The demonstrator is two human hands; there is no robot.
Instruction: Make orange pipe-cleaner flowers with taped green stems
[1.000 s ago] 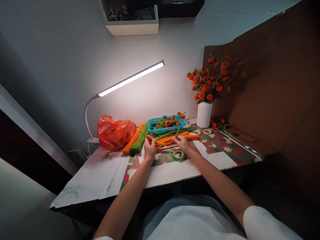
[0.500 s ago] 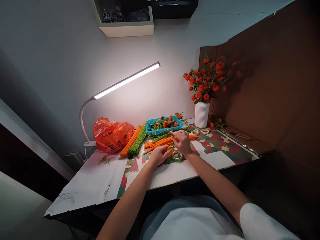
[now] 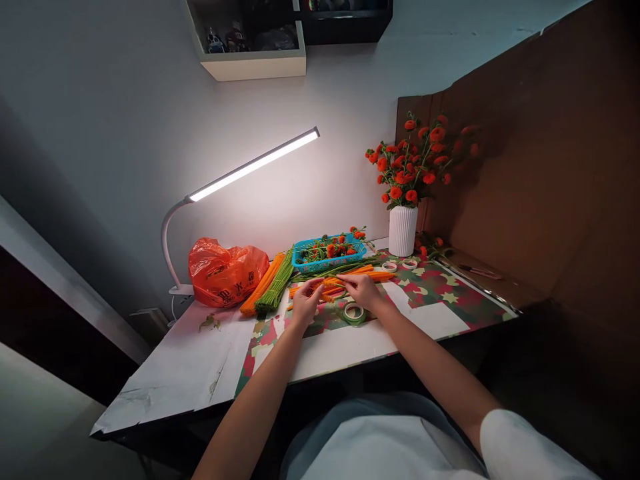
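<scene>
My left hand [image 3: 305, 305] is curled at the front of the loose orange pipe cleaners [image 3: 360, 273], thumb and fingers drawn toward each other; what lies between them blends with the orange behind. Facing it, my right hand [image 3: 364, 292] pinches a thin green pipe cleaner [image 3: 342, 294] that bends between the two hands. Just below sits a roll of green tape [image 3: 354, 315]. Green stems [image 3: 320, 274] lie behind the orange ones. To the left are a bundle of orange pipe cleaners [image 3: 261, 289] and a bundle of green pipe cleaners [image 3: 275, 287].
A blue basket [image 3: 302, 266] holds orange flowers and greenery. Behind it on the right stands a white ribbed vase [image 3: 402, 231] of orange flowers. Two pale tape rolls [image 3: 409, 264] lie nearby. An orange plastic bag [image 3: 227, 273] and a lit lamp [image 3: 255, 165] are at left.
My left hand has shifted a little left and up, its fingers lifting. My right hand has tipped lower, and the green pipe cleaner has come down between the hands.
</scene>
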